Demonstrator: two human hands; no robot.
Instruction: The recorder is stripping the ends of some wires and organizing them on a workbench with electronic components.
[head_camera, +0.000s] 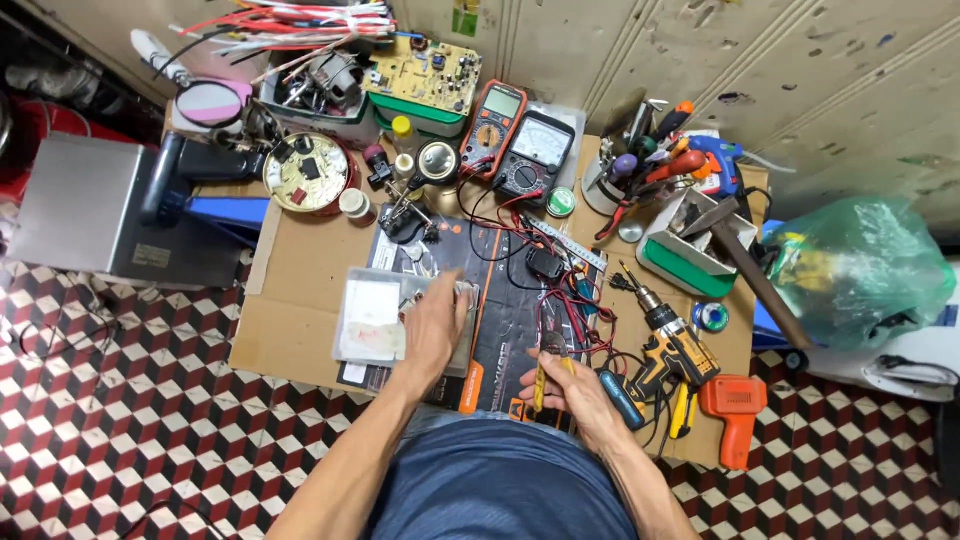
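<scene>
My left hand (432, 322) reaches forward with its fingers spread over a clear plastic parts box (372, 318) that lies on the dark work mat (500, 320). Whether it grips the box or only rests on it, I cannot tell. My right hand (565, 385) is closed around yellow-handled pliers (545, 372), held near my lap at the mat's near edge. Red and black test leads (560, 290) lie tangled just beyond that hand.
A low cardboard-covered table (300, 290) carries two multimeters (510, 135), a yellow cordless drill (672, 345), an orange soldering gun (735, 410), a tool cup with screwdrivers (640, 165), a hammer (750, 265), a round tin of parts (308, 172) and a circuit board (425, 75). A green plastic bag (860, 270) sits right.
</scene>
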